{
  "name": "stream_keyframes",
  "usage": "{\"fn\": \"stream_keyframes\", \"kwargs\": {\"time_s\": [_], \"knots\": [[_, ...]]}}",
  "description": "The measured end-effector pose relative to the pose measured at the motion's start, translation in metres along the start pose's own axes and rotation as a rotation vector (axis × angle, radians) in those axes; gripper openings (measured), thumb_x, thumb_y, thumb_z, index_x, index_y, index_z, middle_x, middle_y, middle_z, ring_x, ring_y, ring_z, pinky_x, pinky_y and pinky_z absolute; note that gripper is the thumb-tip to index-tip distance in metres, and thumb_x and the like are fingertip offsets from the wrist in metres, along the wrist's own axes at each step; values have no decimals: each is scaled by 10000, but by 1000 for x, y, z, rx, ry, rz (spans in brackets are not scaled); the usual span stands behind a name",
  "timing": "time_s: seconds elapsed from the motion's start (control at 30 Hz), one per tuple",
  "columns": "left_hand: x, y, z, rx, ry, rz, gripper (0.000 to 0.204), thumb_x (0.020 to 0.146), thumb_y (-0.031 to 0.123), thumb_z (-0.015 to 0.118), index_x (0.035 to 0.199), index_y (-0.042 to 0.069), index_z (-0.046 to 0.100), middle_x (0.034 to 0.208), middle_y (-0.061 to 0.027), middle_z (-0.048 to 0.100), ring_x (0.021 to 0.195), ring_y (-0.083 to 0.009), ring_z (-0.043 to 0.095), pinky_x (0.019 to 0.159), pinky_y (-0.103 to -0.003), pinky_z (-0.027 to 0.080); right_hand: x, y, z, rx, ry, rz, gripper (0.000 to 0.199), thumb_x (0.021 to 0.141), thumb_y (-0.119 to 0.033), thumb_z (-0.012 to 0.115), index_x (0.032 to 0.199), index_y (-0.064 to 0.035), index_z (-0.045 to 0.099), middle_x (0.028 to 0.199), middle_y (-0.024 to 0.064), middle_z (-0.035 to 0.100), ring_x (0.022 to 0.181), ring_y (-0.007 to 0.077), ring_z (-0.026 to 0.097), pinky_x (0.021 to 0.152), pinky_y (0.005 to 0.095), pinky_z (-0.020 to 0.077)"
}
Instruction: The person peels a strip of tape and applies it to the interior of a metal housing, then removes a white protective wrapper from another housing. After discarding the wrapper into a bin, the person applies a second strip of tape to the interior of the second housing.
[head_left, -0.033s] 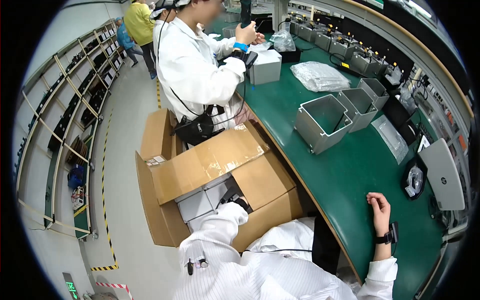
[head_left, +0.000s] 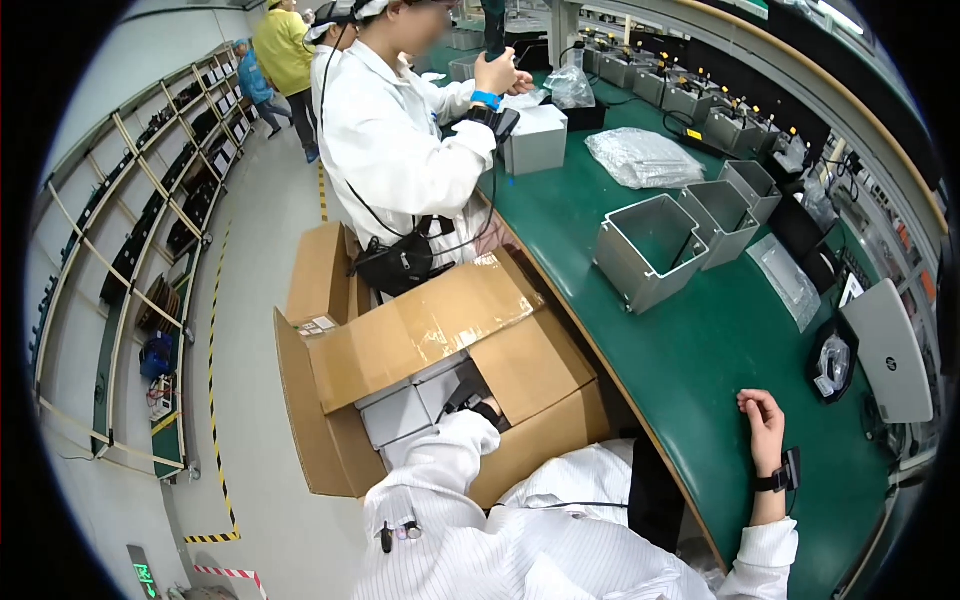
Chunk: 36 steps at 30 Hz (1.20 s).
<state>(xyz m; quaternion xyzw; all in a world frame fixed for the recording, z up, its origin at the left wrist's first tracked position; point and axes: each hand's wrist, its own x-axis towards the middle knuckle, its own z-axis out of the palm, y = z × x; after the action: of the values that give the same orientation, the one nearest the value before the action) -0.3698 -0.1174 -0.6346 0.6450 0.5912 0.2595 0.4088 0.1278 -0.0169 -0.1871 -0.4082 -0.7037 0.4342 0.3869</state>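
My left hand (head_left: 488, 409) reaches down into an open cardboard box (head_left: 545, 370) whose flaps stand partly up. A dark device is strapped at that wrist, and the fingers are hidden under a flap. Beside it, light grey box-shaped housings (head_left: 395, 415) sit packed in rows; whether the hand grips one cannot be seen. My right hand (head_left: 765, 420) rests on the green tabletop (head_left: 650, 380), its fingers loosely bent and nothing in them. A black device is strapped to that wrist too.
Open grey metal housings (head_left: 650, 255) stand on the table, with a bubble-wrap pile (head_left: 642, 157) behind. A laptop (head_left: 887, 345) is at the right. A co-worker in white (head_left: 400, 150) stands beyond the box, holding a dark tool (head_left: 494, 30). Shelving racks (head_left: 130, 250) line the left.
The co-worker's dark tool is slightly lower. The whole view has shifted a little; my hands keep their places in the box and on the table.
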Motion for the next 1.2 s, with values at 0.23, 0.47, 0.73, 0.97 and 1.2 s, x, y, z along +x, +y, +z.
{"fn": "stream_keyframes", "kwargs": {"time_s": [0.23,0.47,0.73,0.97,1.2], "knots": [[-179,101,-60,695,-83,-572,1181,621,529,832,1578,194,227,1571,-326,217,1457,-545,161,1140,-687,218,-4,-1,3,-47,2,-24,128,978,4,563,1028,23,680,971,65,652,870,132,605,802,258,494],[-308,79,-77,727,109,-800,889,731,404,776,1512,319,359,1419,-282,399,1320,-559,373,1066,-627,366,-7,-14,1,-69,25,-33,128,958,16,567,1004,30,686,973,71,652,865,144,617,797,265,503],[-336,9,-63,921,373,-785,551,922,394,544,1460,302,465,1187,-307,539,1062,-487,592,873,-555,475,5,-14,4,-32,-21,-36,154,925,23,599,1027,-10,710,972,72,666,871,155,639,790,271,512],[-318,30,-69,812,40,-556,557,920,415,553,1459,300,473,1145,-329,546,1050,-494,589,865,-557,470,-6,-15,0,-35,-25,-36,146,927,14,599,1014,-9,714,984,72,670,873,165,646,790,274,513],[-334,64,-87,672,154,-503,690,851,398,665,1488,314,411,1131,-303,532,1076,-506,571,915,-590,460,-3,-18,2,-49,-10,-34,151,930,7,602,1029,-10,715,998,73,666,889,167,653,798,280,525]]}}
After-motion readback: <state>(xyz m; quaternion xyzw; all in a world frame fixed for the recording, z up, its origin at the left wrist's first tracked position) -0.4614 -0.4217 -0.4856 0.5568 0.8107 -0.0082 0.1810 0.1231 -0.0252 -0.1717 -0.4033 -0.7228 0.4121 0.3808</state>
